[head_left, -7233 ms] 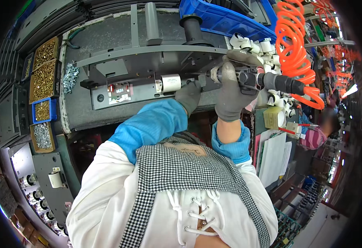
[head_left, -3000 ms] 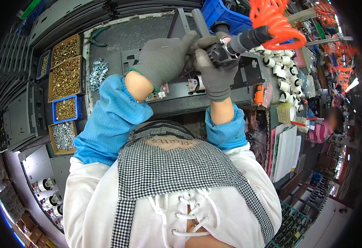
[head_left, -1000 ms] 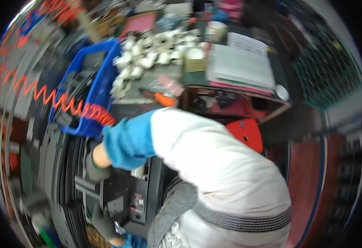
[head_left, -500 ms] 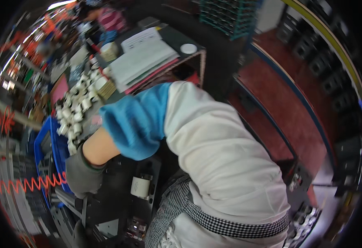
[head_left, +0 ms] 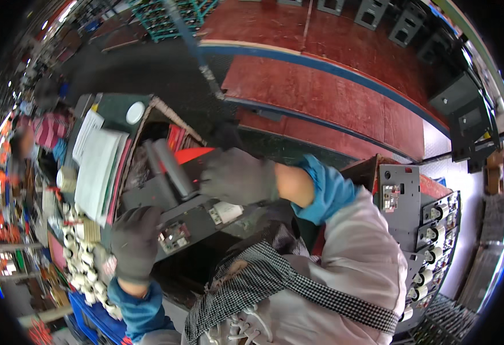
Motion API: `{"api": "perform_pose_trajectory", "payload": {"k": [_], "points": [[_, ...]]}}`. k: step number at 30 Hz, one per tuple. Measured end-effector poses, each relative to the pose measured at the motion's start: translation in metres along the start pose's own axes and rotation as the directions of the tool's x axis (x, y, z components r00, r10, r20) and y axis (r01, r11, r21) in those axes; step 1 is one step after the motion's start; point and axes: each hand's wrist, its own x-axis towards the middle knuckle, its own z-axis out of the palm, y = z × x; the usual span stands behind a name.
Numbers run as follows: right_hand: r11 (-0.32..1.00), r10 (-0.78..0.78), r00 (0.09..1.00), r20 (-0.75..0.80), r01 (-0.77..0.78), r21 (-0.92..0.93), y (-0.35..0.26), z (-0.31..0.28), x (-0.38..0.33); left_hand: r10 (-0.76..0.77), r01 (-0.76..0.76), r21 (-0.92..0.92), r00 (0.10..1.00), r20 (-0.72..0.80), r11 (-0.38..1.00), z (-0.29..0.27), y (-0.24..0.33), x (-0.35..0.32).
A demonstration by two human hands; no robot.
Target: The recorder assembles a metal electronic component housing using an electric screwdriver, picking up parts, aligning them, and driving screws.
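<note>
Both my hands wear dark grey gloves. My left hand (head_left: 136, 244) is closed round the near left end of a dark grey sheet-metal housing (head_left: 168, 172). My right hand (head_left: 237, 177), slightly blurred, is closed on its right side. The housing is tilted in front of me and has a folded, raised strip along it. Between and below my hands a small circuit board (head_left: 174, 237) and a white cylinder-shaped part (head_left: 227, 213) sit on its grey plate. My fingertips are partly hidden.
A cardboard box (head_left: 151, 109) stands beyond the housing, with paper sheets (head_left: 99, 172) beside it. White cylindrical parts (head_left: 82, 253) are heaped at left above a blue bin (head_left: 94, 316). Red shelves (head_left: 321, 103) stand ahead; similar grey panels (head_left: 398, 201) stand at right. A person (head_left: 48, 129) is far left.
My view has swung to the right. My right hand has left the blue bin area and now grips the housing's right side. My left hand has come fully into view on the housing.
</note>
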Motion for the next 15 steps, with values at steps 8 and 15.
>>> {"api": "perform_pose_trajectory", "payload": {"k": [8,15], "points": [[0.795,0.604,0.797,-0.028,-0.604,-0.046,0.068,0.048,-0.163,0.394,-0.374,-0.207,0.917,0.066,0.904,0.193,0.019,0.186],[0.282,0.949,0.284,-0.135,-0.959,-0.035,0.079,0.148,-0.267,0.311,-0.13,-0.606,0.928,0.203,0.785,0.338,0.054,0.205]]}}
